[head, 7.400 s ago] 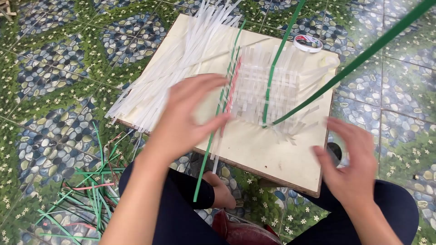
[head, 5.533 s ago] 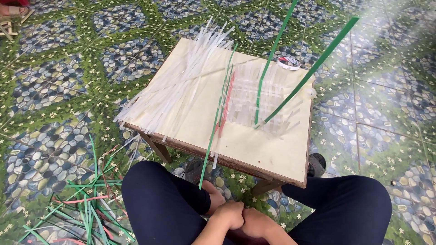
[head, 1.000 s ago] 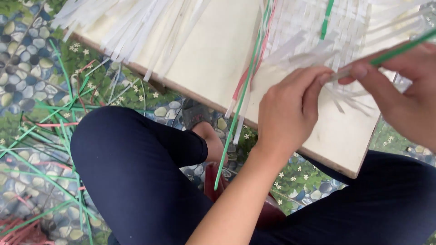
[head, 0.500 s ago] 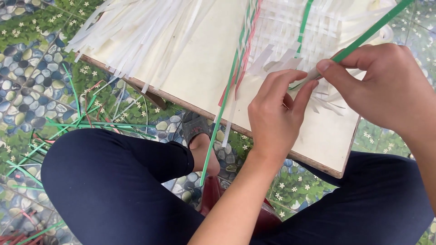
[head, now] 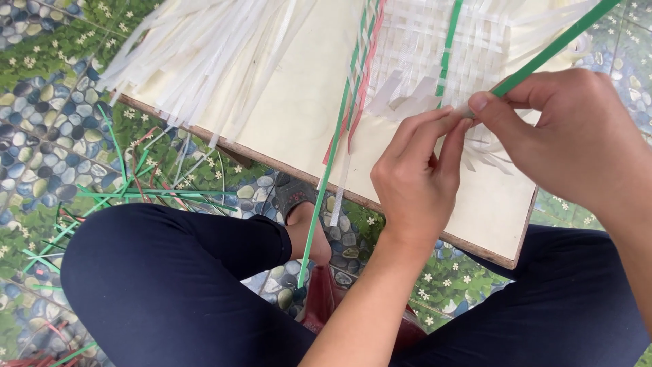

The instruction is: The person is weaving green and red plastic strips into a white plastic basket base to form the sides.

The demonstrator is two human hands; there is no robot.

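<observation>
Left hand: the left hand (head: 418,183) sits over the near edge of the surface (head: 299,129), its grip pinched together on the near end of a green strip (head: 553,47), fingertips touching those of the other hand.
Right hand: the right hand (head: 574,139) meets it from the right, thumb and forefinger clamped on the same green strip just beside the left fingertips.
Green strip: it runs from the pinched fingers up and to the right, out past the top right corner of the view, above the woven mat.
Woven mat: a white woven mat (head: 424,47) of flat strips lies on the surface just beyond the hands, with one green strand woven through it and loose white ends pointing at the hands.
Loose white strips: a bundle of white strips (head: 204,54) fans across the left part of the surface.
Floor: green offcuts (head: 129,194) lie on the pebble-patterned floor (head: 41,136) left of the person's knee.
</observation>
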